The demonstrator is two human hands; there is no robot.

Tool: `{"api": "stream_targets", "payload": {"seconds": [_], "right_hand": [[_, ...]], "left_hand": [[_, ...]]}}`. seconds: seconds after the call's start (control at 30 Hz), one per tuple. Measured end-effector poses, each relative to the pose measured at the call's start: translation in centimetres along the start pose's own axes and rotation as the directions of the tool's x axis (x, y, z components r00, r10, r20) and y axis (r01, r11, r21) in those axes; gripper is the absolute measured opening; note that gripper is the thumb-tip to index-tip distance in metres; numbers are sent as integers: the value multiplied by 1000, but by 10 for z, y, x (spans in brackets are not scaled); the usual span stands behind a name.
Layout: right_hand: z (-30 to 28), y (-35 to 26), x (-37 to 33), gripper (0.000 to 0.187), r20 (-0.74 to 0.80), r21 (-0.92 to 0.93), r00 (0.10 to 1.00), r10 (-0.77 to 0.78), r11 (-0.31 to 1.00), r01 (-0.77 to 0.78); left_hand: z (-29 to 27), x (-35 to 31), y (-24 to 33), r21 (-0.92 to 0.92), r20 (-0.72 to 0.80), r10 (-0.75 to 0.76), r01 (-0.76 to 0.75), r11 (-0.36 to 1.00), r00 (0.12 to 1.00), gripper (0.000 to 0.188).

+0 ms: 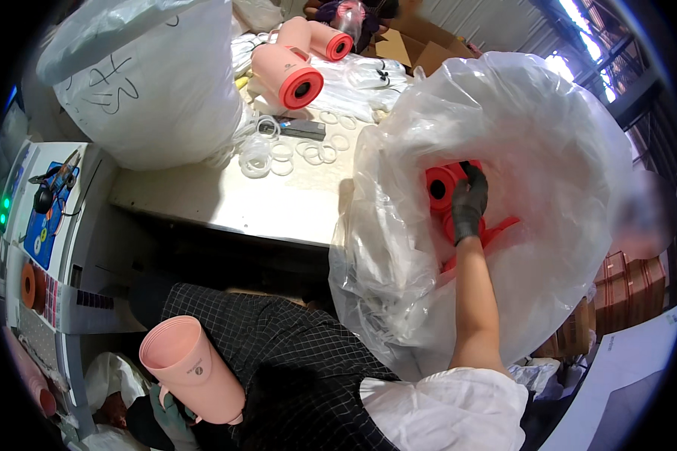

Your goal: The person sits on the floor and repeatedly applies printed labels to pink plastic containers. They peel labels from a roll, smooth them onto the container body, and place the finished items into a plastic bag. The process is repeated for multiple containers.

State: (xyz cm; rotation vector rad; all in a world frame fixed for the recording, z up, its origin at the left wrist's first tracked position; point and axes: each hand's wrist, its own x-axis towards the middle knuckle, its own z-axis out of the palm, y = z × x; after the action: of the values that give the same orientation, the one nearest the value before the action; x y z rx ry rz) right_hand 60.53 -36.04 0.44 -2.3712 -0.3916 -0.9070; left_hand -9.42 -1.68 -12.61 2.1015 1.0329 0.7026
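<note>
My right hand [469,204], in a dark grey glove, reaches deep into a large clear plastic bag [549,128] at the right. Its fingers curl over the edge of an orange-red cup-like part [438,184] with a dark opening, and more orange-red parts [496,229] lie just below the hand. A pale pink cup [192,368] with its open mouth upward leans on my lap at the lower left. My left hand is out of sight, and whether it holds that cup cannot be seen.
A metal table [226,199] carries several clear rings [278,154], pink cups with orange-red ends [289,71] and a big filled white bag [154,75]. A machine panel with tools [49,203] stands at the left. Brown cartons [624,289] are stacked at the right.
</note>
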Motion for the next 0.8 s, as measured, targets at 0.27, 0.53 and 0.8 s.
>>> {"api": "stream_targets", "payload": {"seconds": [0.27, 0.53, 0.8], "right_hand": [[29, -27, 2, 54, 216, -484, 965, -150, 842, 240], [-36, -262, -126, 54, 277, 874, 855, -439, 485, -35], [114, -339, -309, 46, 379, 743, 711, -592, 653, 148]], "left_hand": [[11, 5, 41, -372, -42, -210, 179, 911, 977, 49], [1, -8, 63, -218, -194, -261, 218, 951, 946, 32], [-9, -47, 90, -161, -376, -374, 338, 927, 848, 35]]}}
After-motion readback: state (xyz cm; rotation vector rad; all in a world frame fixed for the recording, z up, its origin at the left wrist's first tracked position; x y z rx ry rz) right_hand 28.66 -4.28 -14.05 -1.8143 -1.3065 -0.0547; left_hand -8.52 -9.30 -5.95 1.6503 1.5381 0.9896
